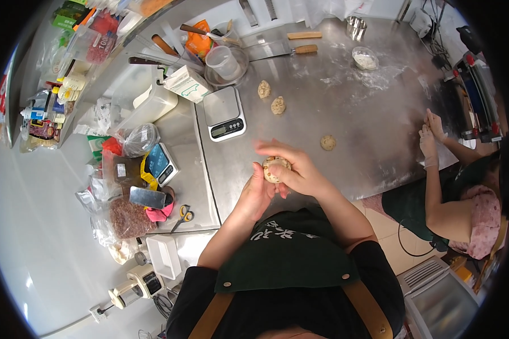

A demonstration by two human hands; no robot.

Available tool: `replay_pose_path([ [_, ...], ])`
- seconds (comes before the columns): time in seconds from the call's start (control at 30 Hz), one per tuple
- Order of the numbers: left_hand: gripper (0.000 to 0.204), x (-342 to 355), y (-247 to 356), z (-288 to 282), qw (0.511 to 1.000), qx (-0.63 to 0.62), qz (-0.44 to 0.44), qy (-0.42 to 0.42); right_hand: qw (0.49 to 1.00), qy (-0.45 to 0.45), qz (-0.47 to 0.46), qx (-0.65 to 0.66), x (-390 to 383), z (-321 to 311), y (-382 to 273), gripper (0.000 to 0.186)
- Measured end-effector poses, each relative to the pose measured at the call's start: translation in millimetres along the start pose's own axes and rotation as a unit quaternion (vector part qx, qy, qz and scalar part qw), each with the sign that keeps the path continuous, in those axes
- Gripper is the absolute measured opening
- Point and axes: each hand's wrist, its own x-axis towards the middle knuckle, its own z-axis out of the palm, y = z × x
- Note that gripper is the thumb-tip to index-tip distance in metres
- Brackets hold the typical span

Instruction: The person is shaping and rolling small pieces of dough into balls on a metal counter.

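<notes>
Just in front of my apron, a round dough ball (pixel 270 174) with brown bits in it sits between my two hands. My left hand (pixel 253 198) cups it from the left and below, thumb upright against its side. Curled over its top and right side is my right hand (pixel 301 172), the thumb lying across the dough; its far fingertips are slightly blurred. Beyond my hands, on the steel table (pixel 300 121), lie two rough dough pieces, one farther off (pixel 264 89) and one nearer (pixel 278 105). To the right rests a rounder dough ball (pixel 328 142).
A kitchen scale (pixel 226 121) stands at left, beside a carton (pixel 188 83) and a plastic cup (pixel 222 63). A wide-bladed knife (pixel 270 50), a bowl of white powder (pixel 365 58) and a metal cup (pixel 356 28) are farther back. Scissors (pixel 183 217) lie lower left. A co-worker's gloved hands (pixel 430 138) work at right.
</notes>
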Motion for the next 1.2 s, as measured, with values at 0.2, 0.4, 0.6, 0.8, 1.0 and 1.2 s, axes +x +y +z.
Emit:
replay_pose_path([
  [0.2, 0.071, 11, -9, 16, 0.995, 0.028, 0.036, 0.093, 1.0, -0.029, 0.002, -0.001, -4, -2, 41, 0.052],
  [0.4, 0.072, 10, -17, -13, 0.982, -0.186, -0.022, -0.02, 0.982, 0.111, -0.029, 0.148, -4, 6, 24, 0.042],
  [0.6, 0.074, 12, -15, -14, 0.99, -0.121, -0.065, -0.016, 0.992, -0.124, -0.017, 0.011, -5, -6, 54, 0.047],
  [0.8, 0.077, 10, -13, -9, 0.99, -0.072, -0.039, 0.112, 0.994, 0.021, 0.063, 0.088, -7, 15, 20, 0.032],
  [1.0, 0.077, 15, -13, -10, 0.995, -0.054, -0.069, 0.036, 0.989, -0.113, -0.039, -0.09, 2, -14, 28, 0.029],
  [1.2, 0.079, 13, -23, 4, 0.994, 0.008, -0.015, 0.106, 0.993, -0.064, -0.007, 0.097, -5, -12, 36, 0.029],
])
